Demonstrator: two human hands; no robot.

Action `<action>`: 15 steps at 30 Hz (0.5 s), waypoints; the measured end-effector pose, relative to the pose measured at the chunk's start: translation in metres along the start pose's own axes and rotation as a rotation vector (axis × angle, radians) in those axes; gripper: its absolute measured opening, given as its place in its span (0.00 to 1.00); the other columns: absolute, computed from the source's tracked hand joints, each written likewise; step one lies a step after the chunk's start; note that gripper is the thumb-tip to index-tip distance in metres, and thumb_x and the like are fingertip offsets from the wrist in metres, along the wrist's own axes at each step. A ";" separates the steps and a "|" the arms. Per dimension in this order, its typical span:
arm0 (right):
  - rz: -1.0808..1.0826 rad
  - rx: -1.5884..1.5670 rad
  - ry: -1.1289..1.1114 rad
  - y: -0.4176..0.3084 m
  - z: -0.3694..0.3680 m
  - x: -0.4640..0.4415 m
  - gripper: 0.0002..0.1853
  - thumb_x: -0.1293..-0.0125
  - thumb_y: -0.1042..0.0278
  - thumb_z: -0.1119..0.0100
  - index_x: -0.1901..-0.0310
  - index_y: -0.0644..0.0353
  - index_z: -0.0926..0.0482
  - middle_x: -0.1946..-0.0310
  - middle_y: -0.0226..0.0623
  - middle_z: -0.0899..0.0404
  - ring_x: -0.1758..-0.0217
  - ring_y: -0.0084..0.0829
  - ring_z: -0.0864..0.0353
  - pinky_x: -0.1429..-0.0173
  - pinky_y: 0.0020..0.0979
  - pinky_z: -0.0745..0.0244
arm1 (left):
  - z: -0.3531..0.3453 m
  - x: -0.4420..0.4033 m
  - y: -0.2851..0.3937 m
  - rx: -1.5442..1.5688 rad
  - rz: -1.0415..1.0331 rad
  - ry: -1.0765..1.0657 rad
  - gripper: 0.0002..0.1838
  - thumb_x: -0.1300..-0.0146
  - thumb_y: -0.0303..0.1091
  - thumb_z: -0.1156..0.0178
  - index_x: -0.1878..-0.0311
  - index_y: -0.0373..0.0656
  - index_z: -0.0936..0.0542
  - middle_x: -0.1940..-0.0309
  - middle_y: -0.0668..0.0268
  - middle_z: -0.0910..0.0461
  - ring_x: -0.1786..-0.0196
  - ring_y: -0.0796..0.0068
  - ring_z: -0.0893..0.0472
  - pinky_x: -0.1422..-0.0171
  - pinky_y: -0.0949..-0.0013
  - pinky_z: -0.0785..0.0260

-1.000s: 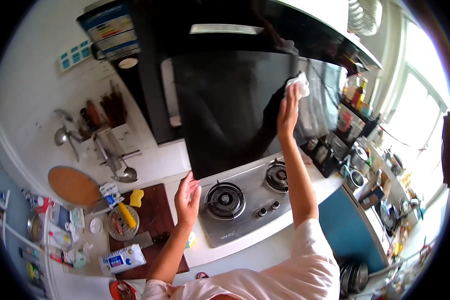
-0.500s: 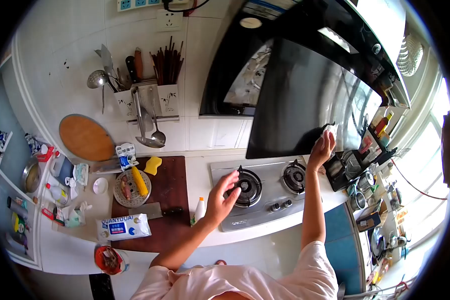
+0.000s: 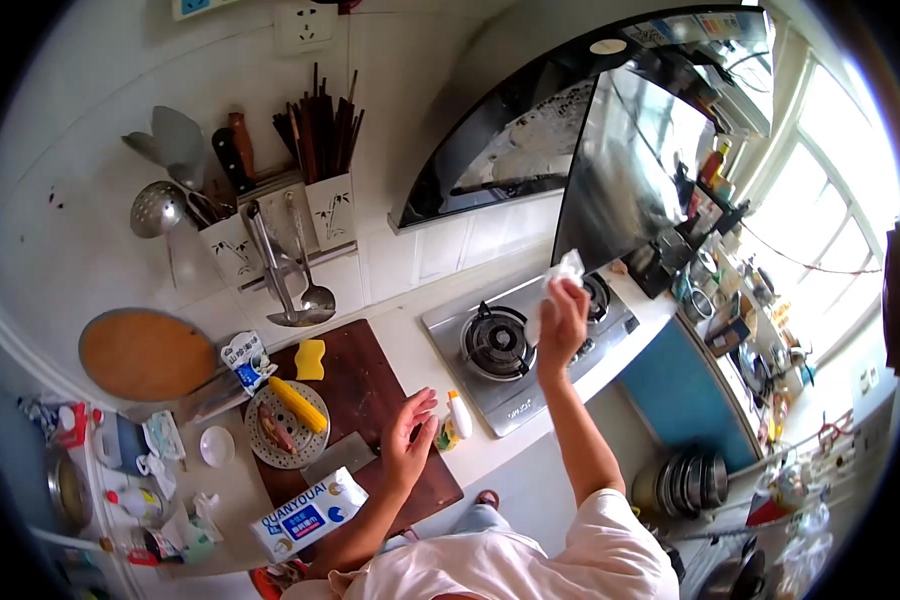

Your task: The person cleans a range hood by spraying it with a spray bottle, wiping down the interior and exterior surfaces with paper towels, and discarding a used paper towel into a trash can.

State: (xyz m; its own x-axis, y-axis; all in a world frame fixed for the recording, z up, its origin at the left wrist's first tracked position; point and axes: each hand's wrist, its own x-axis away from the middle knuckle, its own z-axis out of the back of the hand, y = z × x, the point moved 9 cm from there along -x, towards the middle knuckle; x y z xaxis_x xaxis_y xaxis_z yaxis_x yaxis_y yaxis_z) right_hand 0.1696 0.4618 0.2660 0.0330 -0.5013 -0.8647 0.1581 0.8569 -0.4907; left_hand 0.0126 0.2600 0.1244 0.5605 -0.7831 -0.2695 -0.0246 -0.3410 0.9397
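My right hand (image 3: 564,318) is closed round a crumpled white wipe (image 3: 567,268), over the gas stove (image 3: 530,345) and near the lower edge of the glossy black hood panel (image 3: 620,170). My left hand (image 3: 410,432) is apart from it, fingers spread and empty, above the dark red cutting board (image 3: 360,375). Just right of that hand stands a spray bottle with a white top (image 3: 458,415). A cleaver (image 3: 338,457) lies on the board, partly hidden by the blue and white wipes pack (image 3: 310,513).
A plate (image 3: 270,447) holds corn (image 3: 298,405) and a reddish piece of food. Beside it lies a yellow sponge (image 3: 310,360). Utensils and chopsticks (image 3: 320,130) hang on the wall. Stacked pots (image 3: 685,483) stand low at the right.
My right hand, with the wipe, has come down and away from the hood panel to above the stove. My left hand has drawn back from the stove towards the board. The view has turned.
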 end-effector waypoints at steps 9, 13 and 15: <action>-0.101 -0.085 -0.132 0.011 -0.081 0.038 0.14 0.40 0.84 0.46 0.53 0.62 0.21 0.55 0.39 0.24 0.51 0.29 0.24 0.48 0.25 0.30 | 0.047 -0.006 -0.004 -0.022 0.022 0.032 0.20 0.33 0.23 0.46 0.38 0.36 0.30 0.44 0.55 0.25 0.44 0.68 0.22 0.38 0.68 0.31; -0.300 -0.308 0.316 0.104 -0.093 -0.019 0.12 0.31 0.74 0.48 0.48 0.64 0.24 0.56 0.32 0.22 0.53 0.21 0.27 0.47 0.23 0.33 | 0.066 -0.009 -0.004 -0.112 0.040 0.060 0.21 0.34 0.22 0.46 0.37 0.36 0.31 0.44 0.54 0.25 0.44 0.67 0.22 0.39 0.68 0.31; -0.311 -0.432 0.511 0.130 -0.099 -0.058 0.13 0.28 0.71 0.51 0.46 0.66 0.25 0.53 0.34 0.22 0.52 0.25 0.26 0.45 0.27 0.33 | 0.073 -0.012 -0.007 -0.139 0.048 0.068 0.21 0.34 0.21 0.46 0.37 0.36 0.32 0.44 0.54 0.25 0.44 0.67 0.22 0.39 0.68 0.30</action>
State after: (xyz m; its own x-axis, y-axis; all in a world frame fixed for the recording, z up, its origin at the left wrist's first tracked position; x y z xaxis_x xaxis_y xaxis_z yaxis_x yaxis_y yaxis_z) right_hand 0.0904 0.6143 0.2418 -0.4306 -0.7001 -0.5695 -0.3208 0.7086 -0.6285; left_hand -0.0540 0.2342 0.1055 0.6162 -0.7582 -0.2129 0.0590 -0.2251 0.9726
